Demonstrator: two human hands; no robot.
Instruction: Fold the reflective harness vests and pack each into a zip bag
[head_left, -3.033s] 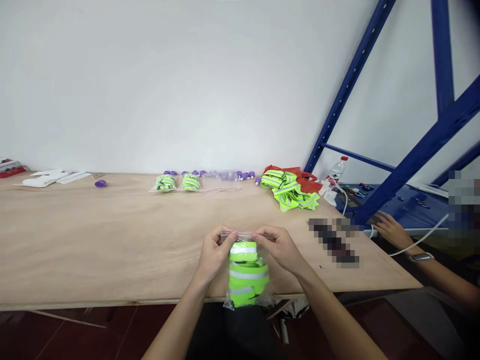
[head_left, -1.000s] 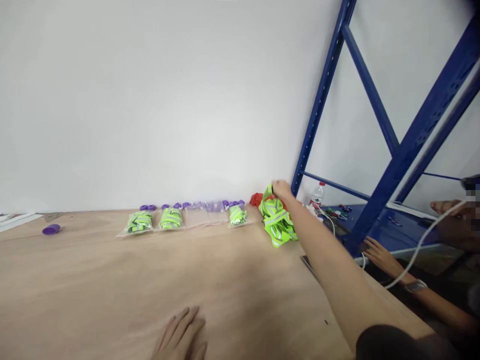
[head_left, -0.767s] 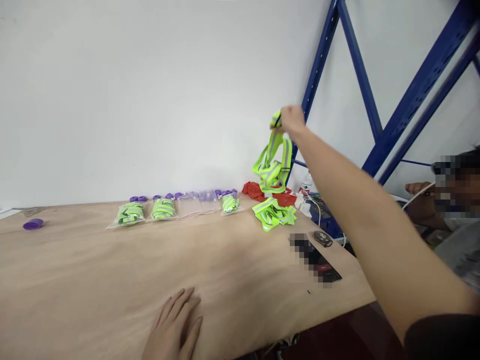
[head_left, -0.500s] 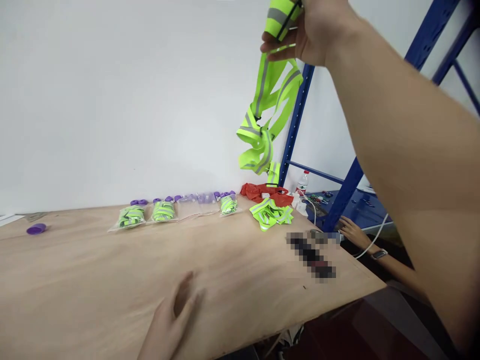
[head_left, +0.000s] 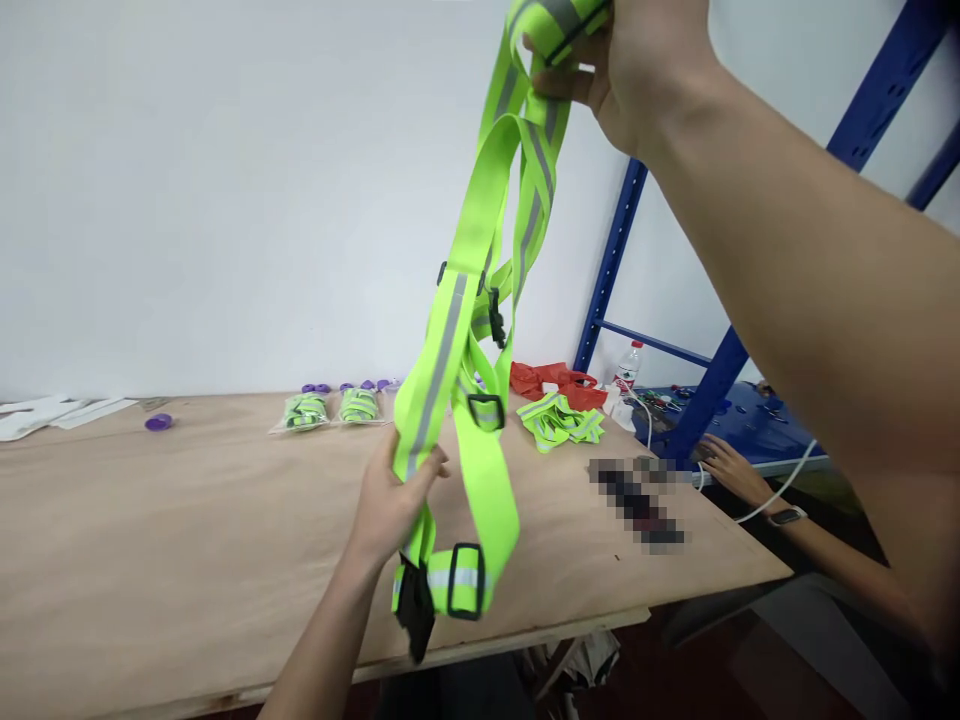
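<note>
A neon yellow-green reflective strap harness (head_left: pixel 435 370) with grey stripes, black sliders and buckles hangs over the table. Raised at the top, my right hand (head_left: pixel 592 75) grips its upper loops. Lower down, my left hand (head_left: pixel 397 490) is closed around one of the hanging straps, above a dangling black buckle (head_left: pixel 414 605). Another bundle of the same strap (head_left: pixel 559 420) lies at the right of the table. Two clear bags (head_left: pixel 304 411) of folded green straps rest near the wall.
The wooden table (head_left: pixel 187 560) holds a purple cup-like piece (head_left: pixel 158 422), white sheets (head_left: pixel 60 412), red plastic (head_left: pixel 555 383) and a pixelated dark item. A blue rack (head_left: pixel 611 260) and bottle (head_left: pixel 628 366) stand right. Another person's hand (head_left: pixel 731 468) is beside the rack.
The harness has swung down and nearer, its straps now hanging lower and longer. My left hand has risen from above the table and closed on a strap. The view has shifted left.
</note>
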